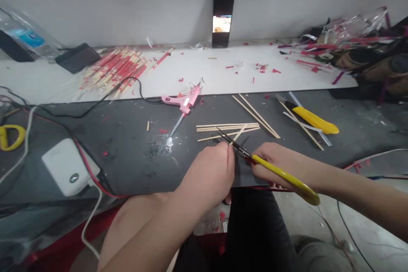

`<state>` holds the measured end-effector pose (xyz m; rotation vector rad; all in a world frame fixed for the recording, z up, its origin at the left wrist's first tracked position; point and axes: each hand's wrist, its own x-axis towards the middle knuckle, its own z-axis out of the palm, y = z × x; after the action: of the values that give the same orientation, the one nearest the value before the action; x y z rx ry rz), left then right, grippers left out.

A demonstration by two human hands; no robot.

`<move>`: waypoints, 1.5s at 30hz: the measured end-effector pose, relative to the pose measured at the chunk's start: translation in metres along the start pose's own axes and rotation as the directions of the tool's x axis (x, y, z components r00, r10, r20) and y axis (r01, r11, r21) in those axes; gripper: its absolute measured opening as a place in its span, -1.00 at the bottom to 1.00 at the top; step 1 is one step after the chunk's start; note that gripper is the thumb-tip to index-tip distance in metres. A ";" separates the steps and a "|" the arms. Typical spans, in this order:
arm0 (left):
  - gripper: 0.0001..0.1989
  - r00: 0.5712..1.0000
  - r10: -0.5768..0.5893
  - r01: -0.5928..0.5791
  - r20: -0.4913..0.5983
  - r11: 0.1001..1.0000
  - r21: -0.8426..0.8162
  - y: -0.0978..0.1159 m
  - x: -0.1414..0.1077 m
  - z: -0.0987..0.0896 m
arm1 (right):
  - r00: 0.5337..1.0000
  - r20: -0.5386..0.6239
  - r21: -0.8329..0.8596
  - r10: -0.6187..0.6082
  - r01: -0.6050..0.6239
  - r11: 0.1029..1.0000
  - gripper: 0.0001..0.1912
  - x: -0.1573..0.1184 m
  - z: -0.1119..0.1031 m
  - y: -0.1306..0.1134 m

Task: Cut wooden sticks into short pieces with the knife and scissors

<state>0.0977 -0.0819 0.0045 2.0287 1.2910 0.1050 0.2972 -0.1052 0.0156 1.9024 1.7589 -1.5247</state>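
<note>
My right hand point(270, 159) is closed round the yellow-handled scissors point(282, 173), whose dark blades point left and stand slightly apart. My left hand point(215, 165) grips a thin wooden stick point(239, 132) that slants up out of the fist. The stick crosses by the scissor blades; whether they touch it I cannot tell. Just beyond both hands several wooden sticks point(228, 128) lie side by side on the dark grey table point(127, 157). Two more sticks point(256, 114) lie slanted behind them.
A pink glue gun point(183, 101) lies mid-table, its cord running left. Red-wrapped chopsticks point(114, 68) are heaped behind. A yellow cutter knife point(314, 120) rests at right among strips. A white power bank point(68, 165) with cables is at left. A phone point(223, 4) leans on the wall.
</note>
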 end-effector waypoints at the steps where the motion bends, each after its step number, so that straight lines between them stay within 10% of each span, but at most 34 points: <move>1: -0.55 1.000 0.005 -0.005 -0.003 1.000 -0.003 -0.001 0.001 0.000 | 1.000 0.015 0.009 0.002 -0.003 1.000 -0.80 0.001 -0.001 0.000; 20: -0.73 0.990 0.059 -0.003 -0.129 0.917 0.398 0.003 0.000 0.012 | 0.999 0.044 0.138 -0.026 0.020 0.990 -0.72 0.003 -0.003 0.000; 45: -0.63 0.997 0.007 -0.019 -0.080 0.989 -0.145 -0.010 0.001 0.001 | 0.999 -0.046 0.094 0.008 -0.004 0.996 -0.76 -0.003 0.007 -0.006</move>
<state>0.0910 -0.0793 -0.0020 1.9247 1.2804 0.2806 0.2895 -0.1104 0.0174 2.0001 1.7272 -1.6007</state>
